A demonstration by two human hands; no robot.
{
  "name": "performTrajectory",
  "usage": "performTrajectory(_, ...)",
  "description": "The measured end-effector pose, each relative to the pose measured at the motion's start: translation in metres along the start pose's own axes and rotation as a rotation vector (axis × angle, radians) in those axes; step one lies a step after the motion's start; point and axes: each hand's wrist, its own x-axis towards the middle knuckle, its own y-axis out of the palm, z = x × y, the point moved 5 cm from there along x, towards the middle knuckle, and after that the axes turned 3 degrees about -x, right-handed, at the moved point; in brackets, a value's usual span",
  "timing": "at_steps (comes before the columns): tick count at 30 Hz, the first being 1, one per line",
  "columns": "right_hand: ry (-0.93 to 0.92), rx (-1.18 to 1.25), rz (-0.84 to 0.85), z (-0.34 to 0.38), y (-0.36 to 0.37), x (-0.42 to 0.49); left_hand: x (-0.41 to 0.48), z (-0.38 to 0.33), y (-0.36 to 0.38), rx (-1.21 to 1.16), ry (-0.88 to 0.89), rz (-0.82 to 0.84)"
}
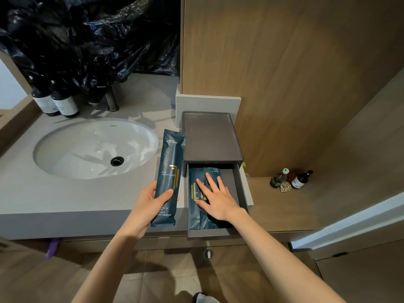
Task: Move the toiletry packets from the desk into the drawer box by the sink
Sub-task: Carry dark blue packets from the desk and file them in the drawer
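White oval undermount basin (72, 147), set into a grey stone countertop (32, 193); black drain (117, 161) seen near its centre. Dark metal tap base (112, 101) mounted behind the basin. Two dark labelled bottles (54, 101) placed side by side at the back left corner. Crumpled black plastic sheeting (91, 33) draped above them. Wood-grain wall panel (284, 73) at right. Small bottles (290, 179) grouped on a lower wooden ledge (328, 204). Tiled floor (153, 276) below.
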Motion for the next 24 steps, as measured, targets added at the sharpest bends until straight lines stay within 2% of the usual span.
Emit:
performTrajectory(11,0.055,0.036,-0.042,-0.014,0.012,0.003,-0.002,0.002,0.009,-0.007,0.003,0.015)
performTrajectory(15,0.044,0.124,-0.028,-0.011,0.006,-0.001,-0.002,0.001,0.01,-0.006,0.009,0.011)
performTrajectory(19,0.027,0.16,-0.083,-0.014,-0.005,-0.014,-0.002,0.003,0.008,0.0,0.0,0.003)
performTrajectory(24,0.042,0.071,0.003,-0.023,0.007,-0.022,-0.001,0.005,0.009,-0.011,-0.011,0.011)
